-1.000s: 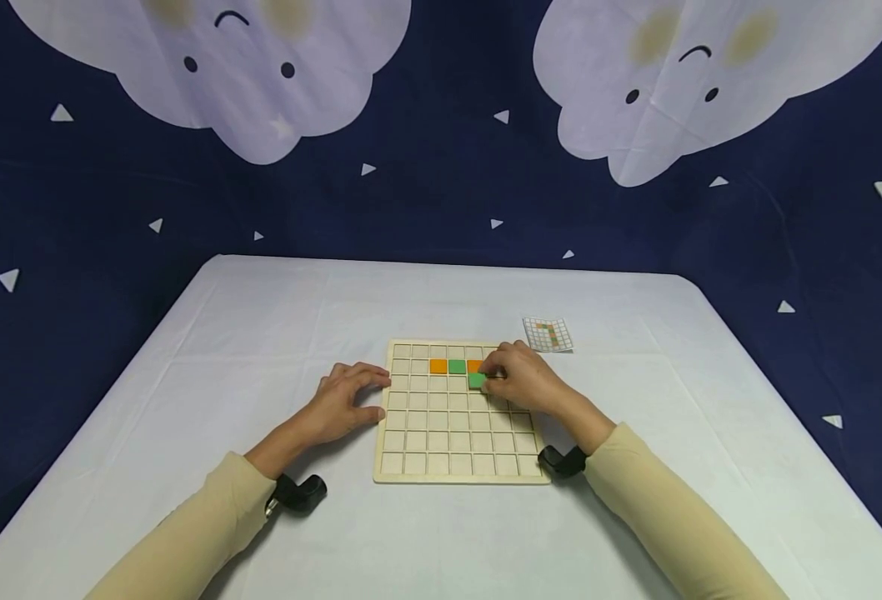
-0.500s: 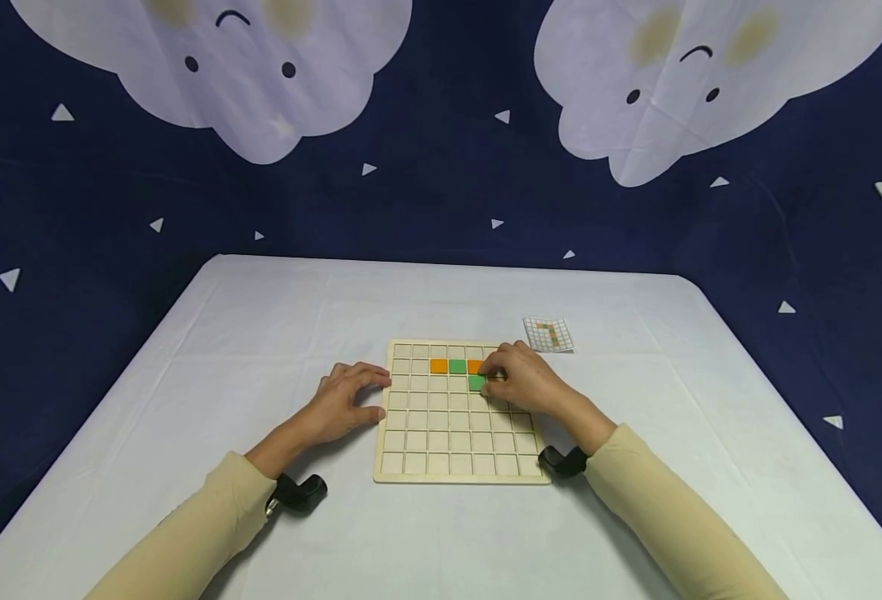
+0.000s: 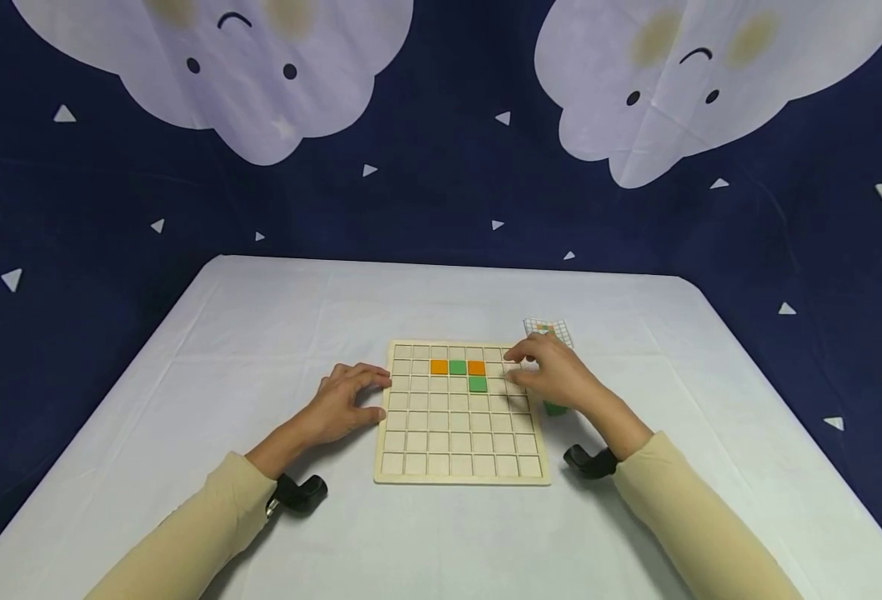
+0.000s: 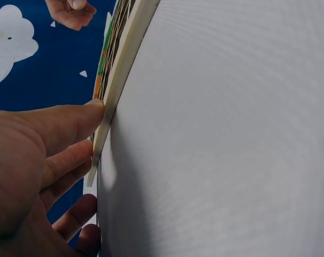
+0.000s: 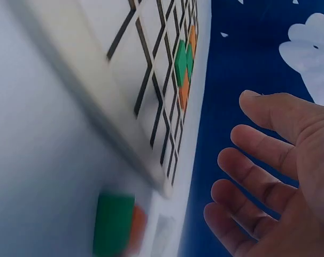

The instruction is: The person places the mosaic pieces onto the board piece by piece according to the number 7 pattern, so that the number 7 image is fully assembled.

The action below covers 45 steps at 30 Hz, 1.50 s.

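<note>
A wooden grid board (image 3: pixel 459 442) lies on the white table. Its upper part bears a row of orange (image 3: pixel 439 367), green (image 3: pixel 458 367) and orange (image 3: pixel 477 367) square tiles, with another green tile (image 3: pixel 478 384) just below the right-hand orange one. My left hand (image 3: pixel 339 403) rests its thumb and fingertips against the board's left edge. Over the board's right edge hovers my right hand (image 3: pixel 557 372), fingers spread and nothing between them. Under it, beside the board, lie a green tile (image 5: pixel 114 222) and an orange tile (image 5: pixel 137 229), partly hidden in the head view.
A small printed grid card (image 3: pixel 538 326) lies past the board's upper right corner, partly covered by my right hand. A dark blue cloth with clouds hangs behind the table (image 3: pixel 298 308). Black wrist cameras sit at both cuffs.
The lower green tile has settled into its square, and my right hand has let go of it. That hand has moved right, uncovering the tiles. My left hand stays put.
</note>
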Tool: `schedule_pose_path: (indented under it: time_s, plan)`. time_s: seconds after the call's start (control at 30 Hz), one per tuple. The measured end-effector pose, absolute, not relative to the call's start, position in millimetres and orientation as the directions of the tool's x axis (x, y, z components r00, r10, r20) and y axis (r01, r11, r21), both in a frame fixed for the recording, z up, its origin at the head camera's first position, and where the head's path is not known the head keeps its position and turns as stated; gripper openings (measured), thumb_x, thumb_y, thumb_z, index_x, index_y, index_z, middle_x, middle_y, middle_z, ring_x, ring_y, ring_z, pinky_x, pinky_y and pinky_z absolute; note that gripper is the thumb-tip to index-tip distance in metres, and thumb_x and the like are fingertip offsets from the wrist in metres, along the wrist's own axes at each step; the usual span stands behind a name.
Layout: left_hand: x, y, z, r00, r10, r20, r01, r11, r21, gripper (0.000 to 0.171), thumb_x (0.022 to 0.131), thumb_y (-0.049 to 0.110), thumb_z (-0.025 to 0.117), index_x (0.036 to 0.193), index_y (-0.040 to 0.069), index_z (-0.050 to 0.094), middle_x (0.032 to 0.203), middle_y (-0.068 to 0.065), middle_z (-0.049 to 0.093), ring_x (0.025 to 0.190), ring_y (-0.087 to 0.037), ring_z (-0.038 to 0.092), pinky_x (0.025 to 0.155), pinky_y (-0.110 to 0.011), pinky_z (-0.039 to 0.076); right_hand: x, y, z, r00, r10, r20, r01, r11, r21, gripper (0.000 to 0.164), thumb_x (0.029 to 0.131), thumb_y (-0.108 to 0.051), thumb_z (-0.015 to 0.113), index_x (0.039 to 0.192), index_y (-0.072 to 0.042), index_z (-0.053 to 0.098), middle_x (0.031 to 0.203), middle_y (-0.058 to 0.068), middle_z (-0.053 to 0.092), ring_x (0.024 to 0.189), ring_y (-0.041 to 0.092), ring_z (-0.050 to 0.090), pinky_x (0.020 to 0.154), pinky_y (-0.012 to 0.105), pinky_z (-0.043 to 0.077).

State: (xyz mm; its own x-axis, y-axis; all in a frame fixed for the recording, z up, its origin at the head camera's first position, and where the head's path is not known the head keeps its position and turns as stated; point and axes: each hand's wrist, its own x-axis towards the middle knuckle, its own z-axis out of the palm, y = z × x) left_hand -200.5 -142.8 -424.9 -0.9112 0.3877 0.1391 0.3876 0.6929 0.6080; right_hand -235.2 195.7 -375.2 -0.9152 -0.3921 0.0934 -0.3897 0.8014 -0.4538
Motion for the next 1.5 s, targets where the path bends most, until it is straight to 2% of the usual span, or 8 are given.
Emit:
schedule_pose_path:
  time_s: [0.23,0.67,0.9,1.23,1.5]
  plan:
    - [-201,-142,-425,-0.911,0.39,0.134,0.386,0.691,0.611,0.044,0.078,0.02,0.073,0.119,0.009,0.063,0.133,-0.003,0.056,0.114,-0.027,0.043,0.088,-0.041,0.027,-226,226,-375,-0.933,-0.35,0.085,-0.349,0.821,-0.452,0.028,0.085,-0.025,0.068,0.11,-0.012,0.068,0.11,0.006,0.063,0.1,0.023,0.051,0.083,0.04,0.041]
    - [-200,-143,-422,-0.908,0.394,0.14,0.394,0.691,0.606,0.044,0.079,0.02,0.073,0.119,0.009,0.063,0.133,-0.004,0.055,0.115,-0.029,0.043,0.088,-0.042,0.027,-212,275,-394,-0.965,-0.258,0.049,-0.255,0.876,-0.41,0.029,0.081,-0.021,0.069,0.107,-0.009,0.069,0.104,0.009,0.066,0.098,0.025,0.053,0.086,0.044,0.041]
    - [-200,-143,-422,-0.91,0.392,0.136,0.389,0.692,0.608,0.044,0.079,0.02,0.073,0.12,0.009,0.063,0.134,-0.004,0.055,0.116,-0.028,0.043,0.088,-0.042,0.027,-210,282,-399,-0.965,-0.259,0.031,-0.25,0.885,-0.394,0.025,0.08,-0.016,0.069,0.104,-0.008,0.07,0.104,0.011,0.064,0.096,0.025,0.052,0.086,0.046,0.04]
    - [-200,-143,-422,-0.911,0.391,0.133,0.387,0.695,0.606,0.043,0.079,0.02,0.073,0.12,0.009,0.063,0.134,-0.005,0.055,0.117,-0.029,0.043,0.087,-0.042,0.028,-213,282,-404,-0.966,-0.257,0.004,-0.239,0.894,-0.379,0.029,0.079,-0.02,0.071,0.106,-0.01,0.07,0.106,0.01,0.063,0.095,0.024,0.049,0.082,0.042,0.039]
    - [-200,-143,-423,-0.91,0.391,0.139,0.391,0.694,0.605,0.043,0.079,0.019,0.073,0.119,0.008,0.063,0.133,-0.005,0.055,0.116,-0.029,0.043,0.087,-0.043,0.028,-213,281,-405,-0.963,-0.27,0.019,-0.259,0.897,-0.359,0.027,0.077,-0.018,0.072,0.103,-0.01,0.07,0.099,0.007,0.062,0.092,0.023,0.048,0.079,0.039,0.038]
